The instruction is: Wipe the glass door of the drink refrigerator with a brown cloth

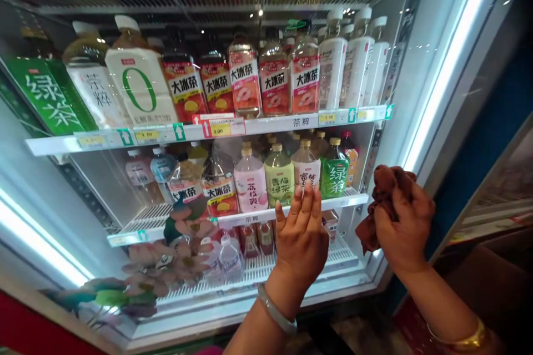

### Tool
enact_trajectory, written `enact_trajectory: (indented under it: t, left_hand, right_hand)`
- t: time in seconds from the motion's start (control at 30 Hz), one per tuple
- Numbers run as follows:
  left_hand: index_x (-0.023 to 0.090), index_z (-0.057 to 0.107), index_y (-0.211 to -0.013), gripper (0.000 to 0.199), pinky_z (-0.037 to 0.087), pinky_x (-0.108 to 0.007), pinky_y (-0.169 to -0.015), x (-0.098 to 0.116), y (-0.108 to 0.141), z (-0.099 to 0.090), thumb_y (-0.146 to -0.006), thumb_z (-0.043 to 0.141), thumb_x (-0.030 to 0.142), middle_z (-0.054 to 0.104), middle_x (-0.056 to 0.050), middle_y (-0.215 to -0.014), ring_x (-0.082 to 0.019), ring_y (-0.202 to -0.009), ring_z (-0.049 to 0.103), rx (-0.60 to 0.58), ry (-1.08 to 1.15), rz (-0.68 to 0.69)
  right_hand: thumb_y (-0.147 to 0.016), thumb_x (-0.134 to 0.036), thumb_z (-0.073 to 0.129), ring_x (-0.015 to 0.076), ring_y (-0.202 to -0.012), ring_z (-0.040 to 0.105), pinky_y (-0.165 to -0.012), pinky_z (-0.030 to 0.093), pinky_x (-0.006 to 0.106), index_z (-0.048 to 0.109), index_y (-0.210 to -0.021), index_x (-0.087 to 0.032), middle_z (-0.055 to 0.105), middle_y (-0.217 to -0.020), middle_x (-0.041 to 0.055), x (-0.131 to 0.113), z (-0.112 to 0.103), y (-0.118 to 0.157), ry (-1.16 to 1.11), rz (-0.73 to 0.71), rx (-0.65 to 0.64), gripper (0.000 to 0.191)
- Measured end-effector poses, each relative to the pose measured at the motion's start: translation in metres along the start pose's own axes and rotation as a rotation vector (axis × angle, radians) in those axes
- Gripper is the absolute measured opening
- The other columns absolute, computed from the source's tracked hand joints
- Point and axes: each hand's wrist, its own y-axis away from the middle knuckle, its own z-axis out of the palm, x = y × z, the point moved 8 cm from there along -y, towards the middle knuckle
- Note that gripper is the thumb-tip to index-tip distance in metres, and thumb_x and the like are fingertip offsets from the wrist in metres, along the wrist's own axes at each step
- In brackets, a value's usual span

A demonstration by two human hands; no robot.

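My left hand (302, 233) is raised in front of a lit drinks cooler, fingers spread and holding nothing, its fingertips over the middle shelf's front edge (266, 215). Whether it touches the glass is hard to tell. A grey bangle circles that wrist. At the cooler's right side, my right hand (406, 227) grips a crumpled reddish-brown cloth (377, 205) against the frame. Behind the glass, nearest my left fingers, are a pink-labelled bottle (306, 166), a light green bottle (278, 177) and a dark green bottle (334, 172).
Large bottles (141, 77) line the upper shelf above its price strip (250, 125). Vertical light strips (452, 61) run down both sides. Flower shapes (166, 260) show over the lower left of the glass. A dark blue panel (470, 161) borders the cooler on the right.
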Motion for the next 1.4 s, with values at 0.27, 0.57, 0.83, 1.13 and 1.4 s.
enact_trajectory:
  t: [0.27,0.57,0.83,1.13,1.4]
  left_hand:
    - [0.018,0.026,-0.167,0.067,-0.007,-0.055,-0.134,0.004,0.0,0.0,-0.104,0.047,0.027,0.049,-0.016,-0.16,-0.026,-0.156,0.04,0.081,-0.021,-0.053]
    - [0.009,0.026,-0.166,0.073,0.003,-0.046,-0.137,0.027,-0.05,-0.011,-0.099,0.052,0.021,0.04,-0.017,-0.166,-0.024,-0.163,0.02,0.153,-0.04,0.022]
    - [0.009,0.031,-0.165,0.067,-0.005,-0.044,-0.137,0.04,-0.079,-0.006,-0.1,0.045,0.018,0.04,-0.013,-0.167,-0.018,-0.165,0.01,0.145,-0.069,0.109]
    - [0.008,0.03,-0.165,0.068,-0.009,-0.046,-0.135,0.049,-0.148,-0.023,-0.1,0.049,0.019,0.042,-0.014,-0.166,-0.02,-0.165,0.009,0.219,-0.093,0.164]
    - [0.006,0.038,-0.161,0.061,-0.005,-0.047,-0.137,0.046,-0.135,-0.022,-0.102,0.047,0.019,0.044,-0.014,-0.164,-0.022,-0.164,0.014,0.193,-0.12,0.22]
  right_hand:
    - [-0.093,-0.007,0.064,0.0275,-0.141,0.057,-0.115,0.056,0.047,0.047,-0.157,-0.036,0.067,-0.141,0.0047,-0.076,0.012,0.009,-0.235,-0.274,-0.22,0.072]
    - [-0.093,-0.013,0.063,0.0364,-0.146,0.051,-0.119,0.045,0.065,0.046,-0.158,-0.04,0.052,-0.159,0.0076,-0.003,0.002,-0.069,-0.145,0.129,0.12,0.072]
    - [-0.093,-0.013,0.065,0.0321,-0.144,0.054,-0.116,0.055,0.054,0.046,-0.159,-0.033,0.064,-0.142,0.0079,-0.041,0.004,-0.038,-0.249,-0.276,-0.059,0.071]
    - [-0.094,-0.012,0.063,0.0365,-0.145,0.052,-0.117,0.048,0.065,0.049,-0.155,-0.038,0.056,-0.153,0.0101,-0.022,0.006,-0.129,-0.189,0.007,0.203,0.069]
    - [-0.091,-0.009,0.066,0.0334,-0.142,0.055,-0.114,0.053,0.06,0.056,-0.15,-0.038,0.061,-0.146,0.0071,0.001,0.005,-0.083,-0.212,-0.189,0.055,0.067]
